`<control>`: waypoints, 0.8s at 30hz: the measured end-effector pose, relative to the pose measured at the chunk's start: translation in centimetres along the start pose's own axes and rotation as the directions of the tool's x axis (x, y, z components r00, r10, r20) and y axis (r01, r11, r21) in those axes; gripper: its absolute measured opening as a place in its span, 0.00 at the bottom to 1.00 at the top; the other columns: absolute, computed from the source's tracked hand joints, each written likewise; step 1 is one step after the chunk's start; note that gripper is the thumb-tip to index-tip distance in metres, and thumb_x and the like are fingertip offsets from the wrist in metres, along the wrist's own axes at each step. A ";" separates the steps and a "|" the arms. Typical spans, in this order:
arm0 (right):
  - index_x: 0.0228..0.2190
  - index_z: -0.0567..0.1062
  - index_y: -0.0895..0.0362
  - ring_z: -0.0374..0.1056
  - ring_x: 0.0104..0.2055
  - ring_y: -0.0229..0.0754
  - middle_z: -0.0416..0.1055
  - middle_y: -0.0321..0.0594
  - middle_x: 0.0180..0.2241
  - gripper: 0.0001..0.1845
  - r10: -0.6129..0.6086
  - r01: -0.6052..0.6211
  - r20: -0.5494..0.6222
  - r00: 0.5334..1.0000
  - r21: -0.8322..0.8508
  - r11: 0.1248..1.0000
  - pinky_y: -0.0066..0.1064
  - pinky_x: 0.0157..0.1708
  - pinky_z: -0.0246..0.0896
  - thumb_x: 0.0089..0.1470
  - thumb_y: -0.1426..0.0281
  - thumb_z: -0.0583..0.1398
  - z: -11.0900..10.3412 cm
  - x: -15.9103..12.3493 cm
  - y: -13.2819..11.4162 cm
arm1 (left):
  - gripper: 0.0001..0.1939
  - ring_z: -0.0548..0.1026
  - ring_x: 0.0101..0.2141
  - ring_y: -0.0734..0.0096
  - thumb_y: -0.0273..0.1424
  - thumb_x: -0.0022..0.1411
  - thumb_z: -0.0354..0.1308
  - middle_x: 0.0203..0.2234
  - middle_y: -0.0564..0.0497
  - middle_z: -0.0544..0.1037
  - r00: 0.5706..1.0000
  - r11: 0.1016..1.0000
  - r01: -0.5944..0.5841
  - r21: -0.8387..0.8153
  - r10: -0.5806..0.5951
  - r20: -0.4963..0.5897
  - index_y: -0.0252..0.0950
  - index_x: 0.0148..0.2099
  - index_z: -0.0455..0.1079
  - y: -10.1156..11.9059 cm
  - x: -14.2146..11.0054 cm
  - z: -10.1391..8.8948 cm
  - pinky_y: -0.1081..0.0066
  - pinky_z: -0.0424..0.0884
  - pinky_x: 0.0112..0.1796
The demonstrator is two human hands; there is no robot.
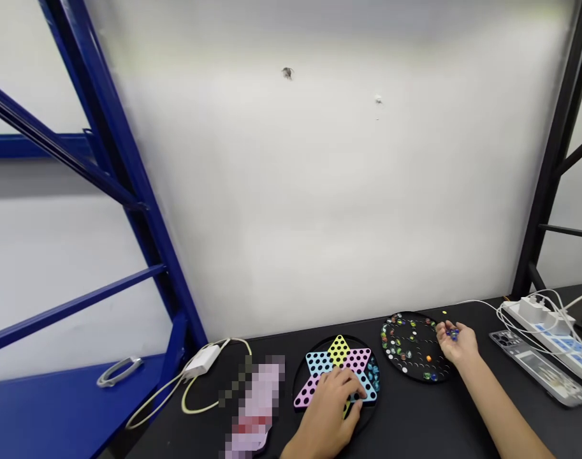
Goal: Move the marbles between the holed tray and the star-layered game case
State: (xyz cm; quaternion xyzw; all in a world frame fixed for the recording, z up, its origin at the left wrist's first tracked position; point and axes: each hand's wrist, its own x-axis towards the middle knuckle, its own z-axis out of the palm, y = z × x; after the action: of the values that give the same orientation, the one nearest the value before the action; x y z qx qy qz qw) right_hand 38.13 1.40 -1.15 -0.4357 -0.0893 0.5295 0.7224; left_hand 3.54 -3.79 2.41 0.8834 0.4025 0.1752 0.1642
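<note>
My left hand (331, 401) rests palm down on the lower part of a star-shaped Chinese checkers board (338, 350), with its fingers curled; anything inside them is hidden. Teal glass marbles (373, 376) fill the board's right point. My right hand (456, 341) holds several blue glass marbles (453, 333) in its cupped fingers, just beyond the right rim of a round black marble board (412, 347). That board carries several mixed marbles around its left side. A single yellow marble (444, 312) lies beyond my right fingers.
A black tabletop (415, 421) runs along a white wall (291, 191). At the right lie a white power strip (544, 331), tangled cables and a grey panel (539, 370). At the left are a white charger (202, 360) and a pixelated packet (257, 408). A blue shelf frame (128, 191) stands beyond.
</note>
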 end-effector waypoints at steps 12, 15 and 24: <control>0.19 0.65 0.55 0.59 0.24 0.38 0.63 0.33 0.19 0.17 0.050 0.427 0.428 0.903 -0.904 0.020 0.28 0.26 0.52 0.54 0.61 0.59 -1.5 -2.3 0.6 | 0.10 0.70 0.45 0.65 0.23 0.62 0.54 0.42 0.54 0.75 1.000 0.999 0.015 -0.035 -0.015 0.006 0.43 0.41 0.71 0.0 -0.2 0.1 0.62 0.61 0.49; 0.21 0.67 0.53 0.63 0.26 0.41 0.68 0.34 0.22 0.12 0.158 0.405 0.382 0.910 -0.902 -0.151 0.30 0.28 0.52 0.51 0.63 0.61 -2.3 -2.9 0.7 | 0.10 0.69 0.45 0.64 0.23 0.62 0.54 0.42 0.53 0.75 1.000 0.999 0.015 -0.031 -0.015 0.012 0.43 0.41 0.71 0.1 -0.2 0.0 0.62 0.62 0.48; 0.26 0.70 0.53 0.65 0.30 0.42 0.72 0.36 0.28 0.09 0.302 0.466 0.396 0.867 -0.858 -0.214 0.31 0.31 0.53 0.55 0.63 0.57 -0.7 -4.9 0.8 | 0.09 0.70 0.44 0.64 0.24 0.62 0.54 0.42 0.54 0.75 1.000 0.999 0.011 -0.036 -0.011 0.001 0.43 0.41 0.71 0.0 -0.2 0.0 0.62 0.62 0.48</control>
State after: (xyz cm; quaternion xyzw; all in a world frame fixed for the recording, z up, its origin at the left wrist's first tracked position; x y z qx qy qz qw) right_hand 35.90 -3.09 -0.52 -0.6739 -0.6721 0.2919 0.0940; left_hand 3.37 -3.96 2.34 0.8782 0.4040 0.1812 0.1810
